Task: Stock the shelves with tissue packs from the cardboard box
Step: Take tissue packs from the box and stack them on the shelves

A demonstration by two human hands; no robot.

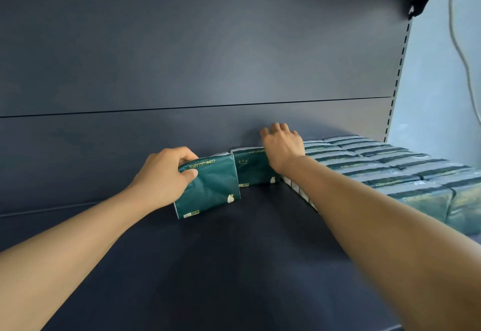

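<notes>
Seen from the wearer's head, two bare arms reach into a dark blue shelf (234, 265). The left hand (161, 177) pinches a green tissue pack (208, 186) by its top left corner, thumb in front and fingers curled behind, holding it upright with its lower edge at or just above the shelf floor. Just beside it to the right, a second pack (251, 167) stands against the back panel (182, 70); the right hand (282, 145) rests over its top with fingers curled down behind, steadying it. Further right, stocked rows (377, 166) of matching packs fill the shelf. The cardboard box is out of view. To do this step well, the held pack should probably slide back flush beside the standing one (print facing forward, edges level) while the right hand keeps that pack from tipping.
</notes>
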